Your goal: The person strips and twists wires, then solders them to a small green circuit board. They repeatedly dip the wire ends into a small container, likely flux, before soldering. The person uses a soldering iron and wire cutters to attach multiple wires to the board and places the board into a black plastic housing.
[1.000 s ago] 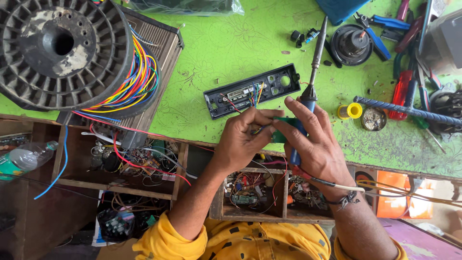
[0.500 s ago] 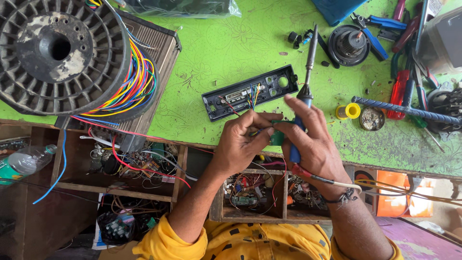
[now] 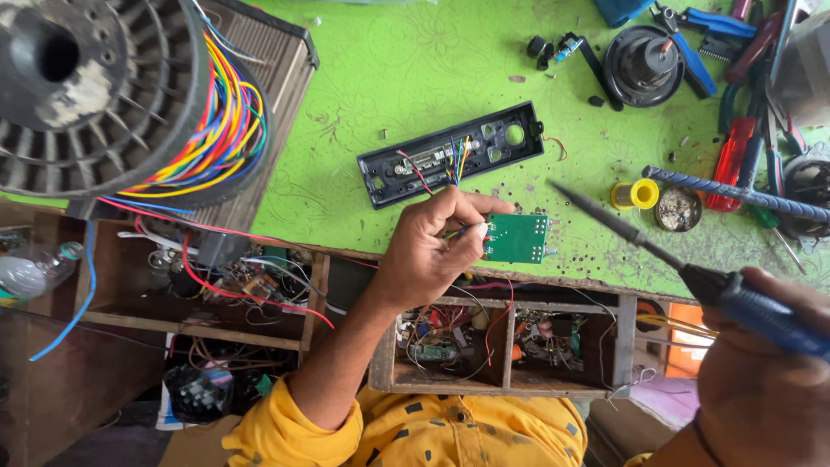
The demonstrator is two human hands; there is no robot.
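My left hand [image 3: 430, 251] pinches the left edge of a small green circuit board [image 3: 516, 238] over the front edge of the green bench top. Thin coloured wires run from the board up to a long black plastic housing [image 3: 450, 156] lying on the bench just behind it. My right hand [image 3: 761, 372], low at the right, grips the blue handle of a soldering iron [image 3: 657, 251]. The iron's dark tip points up-left and hangs to the right of the board, apart from it.
A large black fan motor [image 3: 95, 95] with bundled coloured wires sits at the top left. A yellow solder spool [image 3: 635, 194], a small tin [image 3: 679, 209], red and blue tools [image 3: 735, 160] and a round speaker part [image 3: 644, 60] lie at the right. Wooden compartments [image 3: 510, 346] of parts sit below the bench edge.
My right hand has drawn the soldering iron away to the lower right, off the board. The green board, earlier covered by both hands, now shows in my left hand.
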